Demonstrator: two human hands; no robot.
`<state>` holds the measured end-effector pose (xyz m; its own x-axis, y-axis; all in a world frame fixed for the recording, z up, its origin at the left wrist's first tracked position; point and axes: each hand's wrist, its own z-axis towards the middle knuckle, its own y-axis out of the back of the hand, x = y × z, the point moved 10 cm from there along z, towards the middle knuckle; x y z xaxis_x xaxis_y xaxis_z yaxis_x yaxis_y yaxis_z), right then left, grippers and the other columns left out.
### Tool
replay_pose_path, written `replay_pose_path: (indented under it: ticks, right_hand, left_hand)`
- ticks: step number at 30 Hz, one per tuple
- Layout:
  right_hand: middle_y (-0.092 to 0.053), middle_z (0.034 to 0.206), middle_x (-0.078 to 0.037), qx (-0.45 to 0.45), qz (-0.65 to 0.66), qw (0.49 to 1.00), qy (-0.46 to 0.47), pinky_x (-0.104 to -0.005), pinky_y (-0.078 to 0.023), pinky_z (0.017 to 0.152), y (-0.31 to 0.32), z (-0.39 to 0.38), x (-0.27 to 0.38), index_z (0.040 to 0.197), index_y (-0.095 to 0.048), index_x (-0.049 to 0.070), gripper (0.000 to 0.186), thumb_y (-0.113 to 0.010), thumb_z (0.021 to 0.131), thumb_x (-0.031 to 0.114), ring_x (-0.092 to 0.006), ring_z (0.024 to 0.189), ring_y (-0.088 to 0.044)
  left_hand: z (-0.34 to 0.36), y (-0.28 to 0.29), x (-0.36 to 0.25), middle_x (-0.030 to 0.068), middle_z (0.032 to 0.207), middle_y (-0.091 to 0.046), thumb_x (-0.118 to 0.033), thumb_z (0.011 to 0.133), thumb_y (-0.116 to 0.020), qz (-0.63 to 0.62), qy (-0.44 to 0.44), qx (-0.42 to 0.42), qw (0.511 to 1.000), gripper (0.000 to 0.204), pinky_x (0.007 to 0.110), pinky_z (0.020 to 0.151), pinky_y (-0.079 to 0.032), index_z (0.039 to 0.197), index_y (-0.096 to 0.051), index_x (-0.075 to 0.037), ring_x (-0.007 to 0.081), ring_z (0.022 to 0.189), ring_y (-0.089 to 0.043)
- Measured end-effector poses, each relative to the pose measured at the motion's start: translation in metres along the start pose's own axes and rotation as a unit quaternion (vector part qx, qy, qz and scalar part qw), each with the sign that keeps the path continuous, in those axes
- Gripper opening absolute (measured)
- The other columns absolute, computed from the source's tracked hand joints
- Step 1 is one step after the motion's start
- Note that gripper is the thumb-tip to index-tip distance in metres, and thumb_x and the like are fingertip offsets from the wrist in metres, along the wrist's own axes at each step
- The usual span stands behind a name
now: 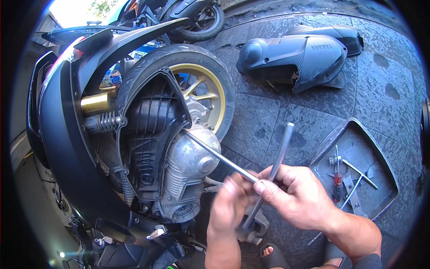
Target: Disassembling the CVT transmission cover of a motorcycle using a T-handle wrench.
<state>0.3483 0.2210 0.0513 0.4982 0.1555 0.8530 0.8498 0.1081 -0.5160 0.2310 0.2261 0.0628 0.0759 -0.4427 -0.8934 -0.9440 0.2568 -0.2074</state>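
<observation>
My right hand [299,193] is closed round a T-handle wrench [224,159], gripping it where the crossbar meets the shaft. The wrench's long shaft slants up and left to the upper edge of a silver ribbed engine cover [197,152] on a scooter, beside the black air filter housing [150,121]. The very tip is hidden at that edge. Beside the crossbar's lower half is my left hand [229,204], its fingers smeared by motion; whether it touches the wrench I cannot tell.
Behind the engine cover stands the rear wheel [222,85] with a gold rim. Dark plastic covers [295,60] lie on the paving at the far right. A grey tray [383,168] near my right forearm holds a screwdriver [337,184] and other tools. Another motorbike [197,20] stands farther back.
</observation>
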Motion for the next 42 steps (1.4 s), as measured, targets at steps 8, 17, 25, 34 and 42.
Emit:
replay_pose_path:
  ticks: [8, 17, 25, 34, 42]
  right_hand:
    - [-0.064, 0.074, -0.006, -0.077, 0.155, 0.981, 0.085, -0.0358, -0.051, 0.066, 0.075, 0.031, 0.003, 0.102, -0.061, 0.000, 0.038, -0.049, 0.099, 0.036, -0.0197, 0.068, -0.063]
    - [-0.057, 0.071, -0.014, 0.064, -0.130, 0.884, 0.444, -0.0470, -0.048, 0.059, -0.129, -0.047, 0.119, 0.090, -0.050, 0.001, 0.052, -0.063, 0.087, 0.051, -0.0340, 0.062, -0.060]
    - [-0.062, 0.063, -0.009, -0.044, -0.121, 0.991, -0.020, -0.0323, -0.046, 0.048, 0.028, -0.037, -0.011, 0.110, -0.055, -0.002, 0.043, -0.068, 0.090, 0.033, -0.0163, 0.059, -0.066]
    - [-0.065, 0.064, -0.014, 0.070, -0.428, 0.900, 0.053, -0.0404, -0.054, 0.047, -0.004, -0.028, 0.001, 0.097, -0.054, 0.002, 0.023, -0.062, 0.081, 0.016, -0.0285, 0.059, -0.069]
    - [-0.066, 0.062, -0.018, 0.207, -0.558, 0.797, -0.103, -0.0409, -0.053, 0.050, 0.013, -0.076, -0.116, 0.063, -0.066, 0.007, 0.016, -0.061, 0.072, 0.020, -0.0325, 0.059, -0.069]
  left_hand:
    - [-0.017, -0.028, -0.008, 0.0060, 0.046, -0.041, -0.016, 0.094, -0.061, 0.486, -0.084, -0.128, 0.860, 0.031, 0.032, 0.044, -0.036, 0.068, -0.058, 0.001, 0.0108, 0.042, -0.041]
    - [0.028, -0.055, -0.019, 0.0183, 0.089, -0.057, -0.031, 0.101, -0.049, 0.114, -0.426, -0.055, 0.896, 0.037, 0.039, 0.075, -0.053, 0.077, -0.049, -0.003, 0.0235, 0.082, -0.060]
    - [0.022, -0.027, 0.004, 0.0075, 0.084, -0.059, -0.012, 0.089, -0.065, -0.095, -0.012, 0.230, 0.969, 0.032, 0.026, 0.078, -0.050, 0.116, -0.057, 0.003, 0.0134, 0.077, -0.059]
    - [0.017, -0.007, 0.007, -0.0020, 0.059, -0.041, -0.031, 0.099, -0.056, -0.099, -0.040, 0.064, 0.992, 0.028, 0.033, 0.074, -0.040, 0.089, -0.060, -0.005, 0.0101, 0.059, -0.040]
    - [0.021, 0.003, 0.003, 0.0017, 0.064, -0.038, -0.030, 0.102, -0.045, -0.183, -0.038, 0.036, 0.982, 0.031, 0.031, 0.059, -0.032, 0.090, -0.053, -0.003, 0.0132, 0.058, -0.033]
